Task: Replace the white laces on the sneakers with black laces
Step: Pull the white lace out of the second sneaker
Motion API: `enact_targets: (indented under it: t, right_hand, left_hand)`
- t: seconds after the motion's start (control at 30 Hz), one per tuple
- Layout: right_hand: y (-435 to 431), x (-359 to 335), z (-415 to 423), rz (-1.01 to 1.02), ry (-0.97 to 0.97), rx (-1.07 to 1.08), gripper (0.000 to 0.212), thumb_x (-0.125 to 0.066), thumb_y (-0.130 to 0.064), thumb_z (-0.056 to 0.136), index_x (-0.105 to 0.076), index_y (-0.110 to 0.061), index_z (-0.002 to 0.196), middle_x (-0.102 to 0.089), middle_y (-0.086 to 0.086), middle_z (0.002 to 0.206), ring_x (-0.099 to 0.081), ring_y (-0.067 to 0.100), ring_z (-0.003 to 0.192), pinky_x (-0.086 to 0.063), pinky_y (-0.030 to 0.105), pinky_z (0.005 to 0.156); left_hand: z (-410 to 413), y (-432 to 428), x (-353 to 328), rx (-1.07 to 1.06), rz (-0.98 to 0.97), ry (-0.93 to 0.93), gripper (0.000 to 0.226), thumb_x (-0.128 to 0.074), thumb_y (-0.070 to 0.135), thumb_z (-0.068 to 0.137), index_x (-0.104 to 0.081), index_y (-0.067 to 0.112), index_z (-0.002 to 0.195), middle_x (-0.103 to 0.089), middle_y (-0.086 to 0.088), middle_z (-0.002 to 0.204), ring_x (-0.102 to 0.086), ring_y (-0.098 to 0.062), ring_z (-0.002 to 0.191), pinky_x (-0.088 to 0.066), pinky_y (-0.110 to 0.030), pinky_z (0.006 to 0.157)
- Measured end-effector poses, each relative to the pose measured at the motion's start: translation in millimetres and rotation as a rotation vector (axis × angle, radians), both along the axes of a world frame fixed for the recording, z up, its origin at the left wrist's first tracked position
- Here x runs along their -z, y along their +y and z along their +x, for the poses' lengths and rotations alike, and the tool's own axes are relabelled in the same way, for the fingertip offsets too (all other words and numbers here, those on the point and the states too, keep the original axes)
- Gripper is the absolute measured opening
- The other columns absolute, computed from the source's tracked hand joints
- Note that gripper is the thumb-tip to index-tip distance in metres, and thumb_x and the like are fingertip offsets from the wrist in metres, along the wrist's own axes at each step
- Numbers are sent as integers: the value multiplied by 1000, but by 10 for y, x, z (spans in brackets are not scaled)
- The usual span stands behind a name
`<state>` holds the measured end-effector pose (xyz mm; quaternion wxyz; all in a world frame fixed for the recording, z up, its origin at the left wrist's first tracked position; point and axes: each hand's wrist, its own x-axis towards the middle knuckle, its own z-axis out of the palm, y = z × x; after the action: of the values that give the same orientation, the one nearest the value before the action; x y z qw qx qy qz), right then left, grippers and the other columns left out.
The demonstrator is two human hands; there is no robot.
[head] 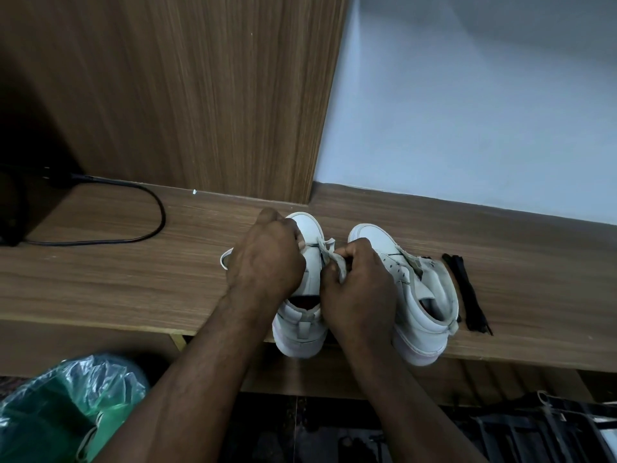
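Two white high-top sneakers stand side by side on a wooden shelf (133, 285), toes pointing away from me. My left hand (265, 259) is curled over the left sneaker (309, 228) and grips its white lace (225, 259), which loops out to the left. My right hand (359, 279) pinches another stretch of the same white lace over the tongue. The right sneaker (420, 305) has no lace in its visible eyelets. Black laces (467, 295) lie bundled on the shelf just right of it.
A black cable (147, 212) curves across the shelf at the left, running from a dark device (13, 208). A wooden panel (200, 95) and a pale wall (467, 111) rise behind. Below the shelf edge are a green plastic bag (66, 412) and a dark rack (534, 429).
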<state>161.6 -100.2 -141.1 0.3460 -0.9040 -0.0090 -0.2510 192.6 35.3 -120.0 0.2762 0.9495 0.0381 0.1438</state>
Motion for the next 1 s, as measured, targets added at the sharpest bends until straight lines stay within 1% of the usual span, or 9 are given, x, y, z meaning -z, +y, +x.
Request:
enact_targets:
  t: [0.1,0.23,0.37,0.47,0.57,0.73,0.87,0.93,1.0]
  right_hand:
    - [9,12,-4,-6,7,2,14,-67,-17,86,-58,-18,98,-67,-3,91,-62,21,80,-37,28,66]
    - [13,10,-9,-16,3,-7,14,-67,-19,87,-57,-20,97,-66,-4,89,-62,20,79,-43,31,64]
    - [9,15,3,-9,-3,-8,14,-67,-18,87,-55,-21,95,-65,-4,87,-61,20,77,-44,33,64]
    - [-3,19,7,-7,-9,1,15,-67,-18,86,-55,-21,94,-64,-6,86,-60,19,75,-40,30,62]
    - [9,19,2,-4,1,-7,15,-67,-18,86,-56,-21,95,-65,-6,88,-61,20,76,-48,34,64]
    - [20,21,7,2,7,-17,14,-66,-19,87,-57,-20,96,-66,-5,90,-63,21,80,-51,37,67]
    - [9,21,13,-5,-5,3,15,-68,-18,86,-57,-19,95,-66,-4,88,-62,21,77,-44,32,64]
    - [8,17,9,-7,-2,3,15,-68,-18,86,-56,-20,95,-65,-5,88,-62,20,77,-45,32,64]
    - [20,15,6,-8,3,-5,15,-68,-18,86,-56,-21,95,-65,-6,87,-61,20,77,-47,33,64]
  left_hand:
    - [7,19,24,-23,-296,-61,13,-60,13,97,-63,22,88,-65,10,88,-60,-6,78,-41,-27,69]
    - [34,92,-135,-176,-1299,-106,20,-51,5,102,-64,12,89,-69,3,65,-58,-6,52,-46,-23,52]
    - [41,220,-147,-211,-1120,-135,27,-51,9,98,-71,23,85,-55,11,58,-44,-5,49,-34,-18,45]
    - [-5,200,-106,-123,-677,-109,16,-65,33,93,-75,33,81,-70,20,73,-62,-2,70,-43,-22,64]
    - [2,176,-67,-54,-168,-18,16,-72,47,87,-79,34,94,-76,8,95,-68,-13,91,-47,-26,74]
    - [19,135,-33,-91,-36,39,4,-72,34,84,-76,34,82,-68,7,79,-59,-14,76,-36,-24,64]
    - [37,99,-7,-7,-291,-47,14,-71,27,92,-68,32,79,-62,6,89,-56,-9,82,-36,-26,69]
    - [30,83,-43,-29,-808,-78,20,-61,17,99,-64,27,82,-71,4,97,-62,-9,86,-46,-26,76]
    - [24,101,-96,-87,-1260,-63,22,-52,9,103,-59,18,85,-77,2,92,-67,-14,73,-53,-28,67]
